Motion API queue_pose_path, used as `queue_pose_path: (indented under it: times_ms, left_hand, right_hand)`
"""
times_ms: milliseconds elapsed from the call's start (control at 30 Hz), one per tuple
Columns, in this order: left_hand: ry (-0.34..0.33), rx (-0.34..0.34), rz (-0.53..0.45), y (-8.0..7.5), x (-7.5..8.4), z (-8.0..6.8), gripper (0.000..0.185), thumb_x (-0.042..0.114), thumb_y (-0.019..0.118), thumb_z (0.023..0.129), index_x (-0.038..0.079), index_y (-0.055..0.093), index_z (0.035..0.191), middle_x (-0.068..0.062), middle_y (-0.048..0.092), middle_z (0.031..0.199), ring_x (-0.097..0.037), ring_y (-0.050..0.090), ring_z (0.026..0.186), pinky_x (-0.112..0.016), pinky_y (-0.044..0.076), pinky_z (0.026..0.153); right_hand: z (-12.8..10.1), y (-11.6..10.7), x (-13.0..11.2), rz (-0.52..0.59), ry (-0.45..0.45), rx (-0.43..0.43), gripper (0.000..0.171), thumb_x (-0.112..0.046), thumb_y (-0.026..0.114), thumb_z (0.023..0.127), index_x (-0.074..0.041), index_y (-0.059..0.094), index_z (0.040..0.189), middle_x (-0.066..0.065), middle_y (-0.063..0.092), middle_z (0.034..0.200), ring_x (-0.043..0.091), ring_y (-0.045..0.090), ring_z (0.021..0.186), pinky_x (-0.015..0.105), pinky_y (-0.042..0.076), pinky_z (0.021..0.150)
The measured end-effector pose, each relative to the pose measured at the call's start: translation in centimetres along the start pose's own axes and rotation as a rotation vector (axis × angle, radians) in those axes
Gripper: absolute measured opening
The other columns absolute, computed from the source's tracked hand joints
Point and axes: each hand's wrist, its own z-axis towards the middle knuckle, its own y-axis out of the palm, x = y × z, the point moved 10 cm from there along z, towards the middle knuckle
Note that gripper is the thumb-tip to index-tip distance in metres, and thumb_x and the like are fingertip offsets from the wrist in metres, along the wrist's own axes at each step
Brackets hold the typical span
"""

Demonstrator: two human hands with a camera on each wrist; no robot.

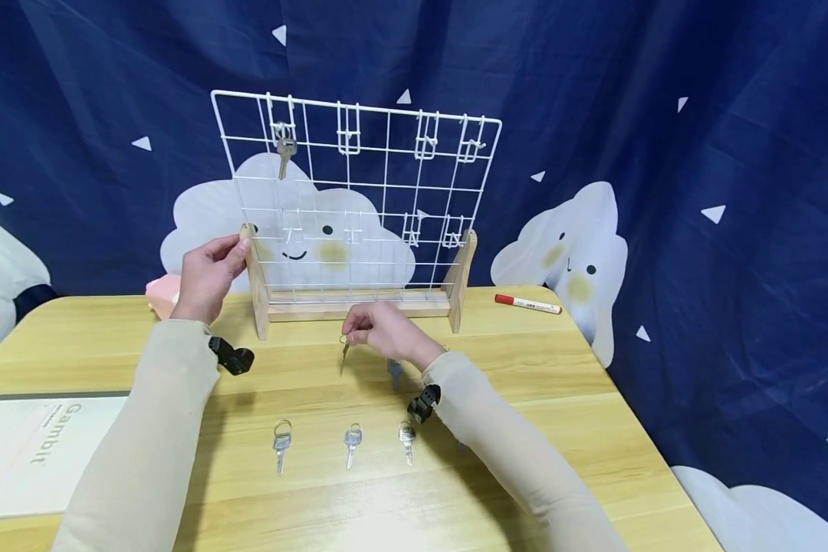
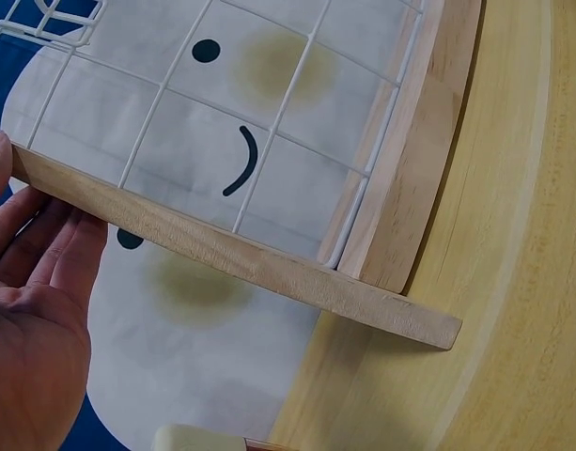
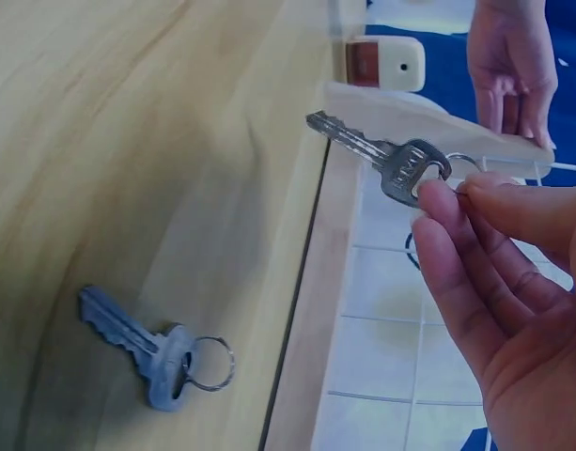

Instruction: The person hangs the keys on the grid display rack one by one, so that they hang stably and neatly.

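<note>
A white wire grid rack [image 1: 386,110] with hooks stands in a wooden base. My left hand [image 1: 210,276] holds the upper end of its left wooden upright [image 2: 203,235], thumb on one side and fingers on the other. Low in front of the base, my right hand [image 1: 389,331] pinches the split ring of a metal key [image 3: 414,171] between thumb and fingers, and the key hangs over the table. Another key [image 1: 285,153] hangs on the top left hook. Beneath the right forearm lies a key [image 3: 161,362] with its ring.
Nearer the front, a row of keys holds a left one [image 1: 281,442], a middle one [image 1: 353,437] and one [image 1: 406,441] by the right wrist. A red-capped marker [image 1: 527,304] lies right of the rack. A notebook [image 1: 48,460] is at left; a pink object [image 1: 162,295] sits behind the left hand.
</note>
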Motion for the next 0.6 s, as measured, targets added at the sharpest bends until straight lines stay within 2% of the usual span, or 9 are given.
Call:
queue_pose_path:
  times_ms: [100,267,433,600]
  left_hand:
    - [0.000,-0.002,-0.014,0.1,0.0,0.0,0.059,0.033,0.064,0.095,-0.002,0.050,0.141,-0.002,0.057,0.117,-0.012,0.056,0.111,-0.026,0.046,0.100]
    - [0.004,-0.001,-0.020,0.0,0.0,-0.1,0.060,0.033,0.065,0.095,-0.002,0.051,0.141,-0.001,0.058,0.116,-0.012,0.057,0.111,-0.025,0.047,0.099]
    - [-0.007,-0.008,-0.031,0.0,-0.1,-0.1,0.063,0.036,0.066,0.093,-0.002,0.050,0.141,-0.004,0.057,0.119,-0.014,0.056,0.112,-0.026,0.046,0.101]
    - [-0.008,-0.010,-0.029,0.1,0.0,-0.1,0.064,0.036,0.066,0.093,-0.002,0.049,0.142,-0.006,0.056,0.121,-0.014,0.056,0.113,-0.026,0.046,0.101]
  right_hand:
    - [0.0,-0.5,-0.2,0.018,-0.006,0.024,0.006,0.000,0.069,0.091,-0.005,0.069,0.090,0.001,0.068,0.083,0.023,0.067,0.081,0.021,0.055,0.071]
    - [-0.1,-1.2,-0.4,0.052,-0.006,0.062,0.006,0.003,0.068,0.091,-0.003,0.069,0.091,0.003,0.068,0.083,0.015,0.065,0.075,0.022,0.056,0.071]
    - [-0.3,-2.2,-0.7,0.112,0.009,0.119,0.007,0.005,0.068,0.089,-0.002,0.070,0.090,0.003,0.068,0.081,0.013,0.065,0.073,0.029,0.059,0.072]
    - [-0.4,-3.3,-1.4,0.086,0.023,0.169,0.006,0.001,0.069,0.090,-0.004,0.072,0.091,0.001,0.068,0.080,0.014,0.065,0.074,0.025,0.057,0.068]
